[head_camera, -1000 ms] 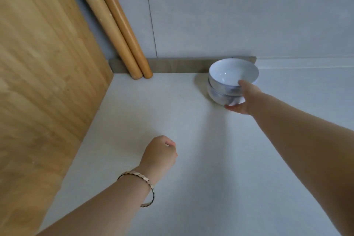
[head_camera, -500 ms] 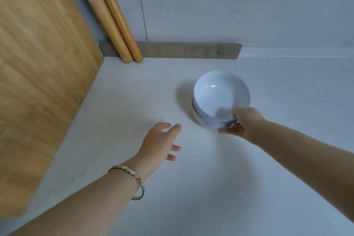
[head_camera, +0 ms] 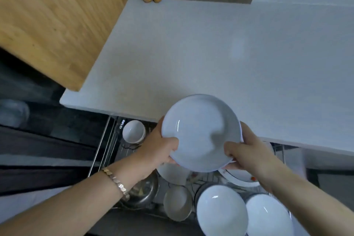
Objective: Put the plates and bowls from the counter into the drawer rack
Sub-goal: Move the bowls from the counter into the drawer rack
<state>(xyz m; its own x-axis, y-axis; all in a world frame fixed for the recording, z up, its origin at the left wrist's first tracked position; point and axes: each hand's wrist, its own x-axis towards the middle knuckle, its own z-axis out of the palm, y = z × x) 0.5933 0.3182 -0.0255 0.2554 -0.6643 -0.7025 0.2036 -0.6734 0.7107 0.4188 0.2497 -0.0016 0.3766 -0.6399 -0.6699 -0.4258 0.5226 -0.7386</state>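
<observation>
Both hands are now carrying the stacked white bowls [head_camera: 199, 130], which half a second ago were sitting on the counter [head_camera: 210, 53] with only the right hand on them. The left hand [head_camera: 157, 149], free and spread back then, is gripping the stack's near-left rim with its thumb hooked inside. The right hand [head_camera: 249, 153] is clasping the near-right rim in the same way. The stack is hanging level over the counter's front edge, above the open drawer rack [head_camera: 102, 140] and not touching it.

Only a thin rim of the lower bowl is showing at the stack's right side. Beneath the stack, a white dish [head_camera: 172, 175] and a red-marked plate [head_camera: 241, 180] in the rack are peeking out, mostly covered by the bowls and the right wrist. Motion blur is softening the rack's wires.

Inside the rack, a small white bowl [head_camera: 134, 131] is sitting in the far-left corner. A steel basin [head_camera: 145, 188] is lying half under the left wrist, with a metal bowl [head_camera: 177, 203] just beside it. Two large white bowls [head_camera: 221, 210] are sitting side by side along the rack's near edge, their near sides cut off by the frame.
</observation>
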